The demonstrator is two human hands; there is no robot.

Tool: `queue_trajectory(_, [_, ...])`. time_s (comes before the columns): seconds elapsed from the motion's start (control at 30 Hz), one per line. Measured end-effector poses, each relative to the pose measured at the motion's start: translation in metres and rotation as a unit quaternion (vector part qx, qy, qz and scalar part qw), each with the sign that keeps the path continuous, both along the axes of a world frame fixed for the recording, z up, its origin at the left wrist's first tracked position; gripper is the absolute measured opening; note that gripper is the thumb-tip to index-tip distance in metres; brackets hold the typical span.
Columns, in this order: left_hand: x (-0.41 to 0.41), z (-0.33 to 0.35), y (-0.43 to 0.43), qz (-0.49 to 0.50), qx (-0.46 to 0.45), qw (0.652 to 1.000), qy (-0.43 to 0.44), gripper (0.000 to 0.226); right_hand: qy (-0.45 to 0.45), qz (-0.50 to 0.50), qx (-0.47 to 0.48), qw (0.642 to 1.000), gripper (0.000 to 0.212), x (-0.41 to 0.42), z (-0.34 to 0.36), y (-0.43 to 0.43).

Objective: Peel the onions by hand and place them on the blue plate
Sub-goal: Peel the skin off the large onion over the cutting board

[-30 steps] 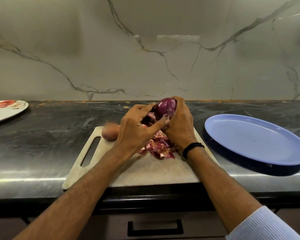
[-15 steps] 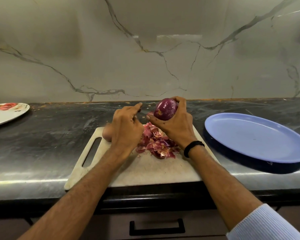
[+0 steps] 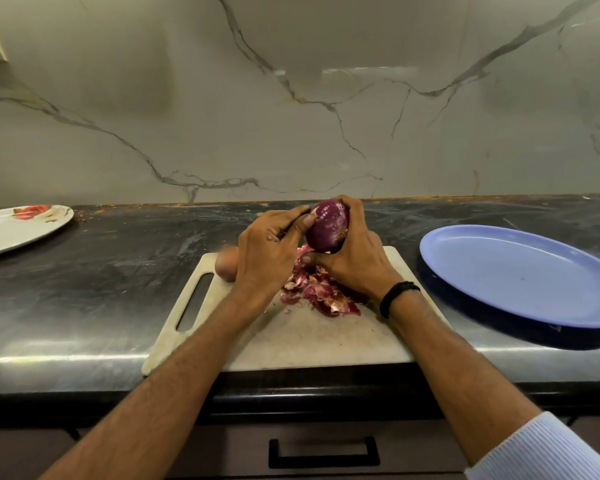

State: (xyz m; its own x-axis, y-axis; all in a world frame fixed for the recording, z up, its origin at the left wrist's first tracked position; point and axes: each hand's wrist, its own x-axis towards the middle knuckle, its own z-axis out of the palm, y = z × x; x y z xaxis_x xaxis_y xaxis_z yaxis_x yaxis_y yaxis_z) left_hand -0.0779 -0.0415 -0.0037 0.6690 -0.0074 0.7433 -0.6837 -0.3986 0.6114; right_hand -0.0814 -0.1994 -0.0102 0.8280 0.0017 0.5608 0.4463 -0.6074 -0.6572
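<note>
Marble wall (image 3: 326,116), pale with grey veins, fills the top half. Dark glossy worktop (image 3: 118,271) runs full width below it.

Blue plate (image 3: 520,271): on the worktop at right, just beside the cutting board, nothing on it.

Cutting board (image 3: 309,341): pale, handle slot at its left end, front edge at the worktop lip. Both forearms cross over it.

White plate (image 3: 11,230): far left, well apart from the board, red printed pattern near its rim, partly cut off by the frame edge.

Left hand (image 3: 267,251): fingers curled, thumb tip pressed on the left side of the red onion (image 3: 326,225), forefinger at its upper left edge, so it pinches there.

Right hand (image 3: 357,261): wrapped round the onion from the right, fingers over the top, thumb underneath. Firm grip.

Red onion is held up off the board, above the peel pile, glossy purple, mostly bare of dry skin. Not on the blue plate yet.

Peel pile (image 3: 319,292): loose reddish skins on the board, under and between the hands.

Second onion (image 3: 227,266): brownish skin on, sits at the board's far left corner, mostly hidden behind the left hand.

Black wristband (image 3: 397,296) on the right wrist; light blue sleeve (image 3: 541,452) pushed up that arm.
</note>
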Motion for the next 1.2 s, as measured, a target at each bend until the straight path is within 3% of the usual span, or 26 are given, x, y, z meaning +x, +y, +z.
queue_trajectory(0.43, [0.002, 0.002, 0.001, -0.073, -0.100, 0.988, 0.093, 0.023, -0.029, 0.001, -0.007, 1.000, 0.093, 0.001, -0.001, -0.003])
queue_trajectory(0.6, [0.002, 0.001, 0.002, -0.092, -0.090, 0.986, 0.107, 0.031, -0.029, -0.001, -0.013, 1.000, 0.091, 0.001, -0.002, -0.003])
queue_trajectory(0.97, [0.009, -0.007, 0.002, -0.043, -0.022, 0.996, 0.073, 0.020, -0.009, 0.000, -0.062, 0.998, 0.092, -0.002, -0.003, -0.008])
queue_trajectory(1.2, [0.008, -0.007, 0.002, -0.050, -0.012, 0.997, 0.053, 0.019, -0.010, 0.000, -0.045, 0.999, 0.091, -0.002, -0.002, -0.009])
